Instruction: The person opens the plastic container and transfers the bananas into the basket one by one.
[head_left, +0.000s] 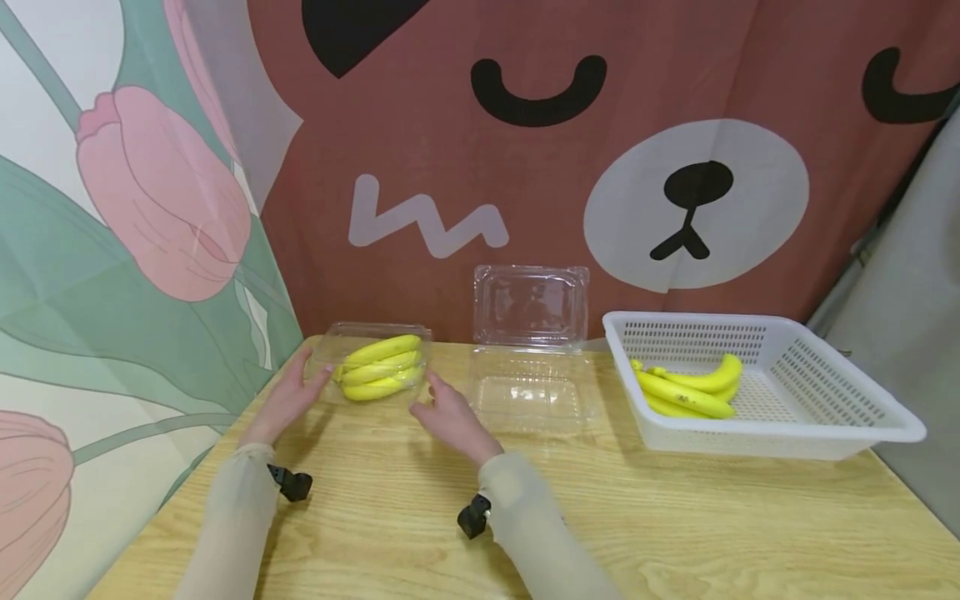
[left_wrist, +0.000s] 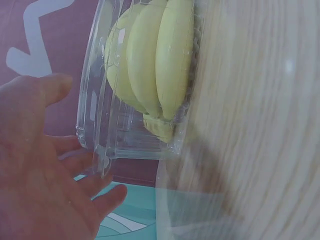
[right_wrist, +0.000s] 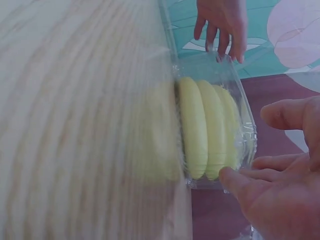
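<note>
A clear plastic clamshell box (head_left: 380, 327) stands closed at the back left of the table, with a bunch of yellow bananas (head_left: 382, 368) inside. At its left end is my left hand (head_left: 288, 398), thumb spread from the fingers, which are close to the box's rim (left_wrist: 104, 155). My right hand (head_left: 454, 418) is beside the opposite end, its fingers extended and the thumb apart. In the right wrist view a fingertip of the right hand (right_wrist: 280, 185) appears at the box's near corner; whether it touches I cannot tell.
An open clear clamshell box (head_left: 528, 396) stands to the right, its lid (head_left: 531, 307) raised against the bear-printed cloth (head_left: 420, 275). Farther right a white perforated basket (head_left: 772, 429) holds more bananas (head_left: 686, 392). Everything rests on a wood-grain table (head_left: 390, 517).
</note>
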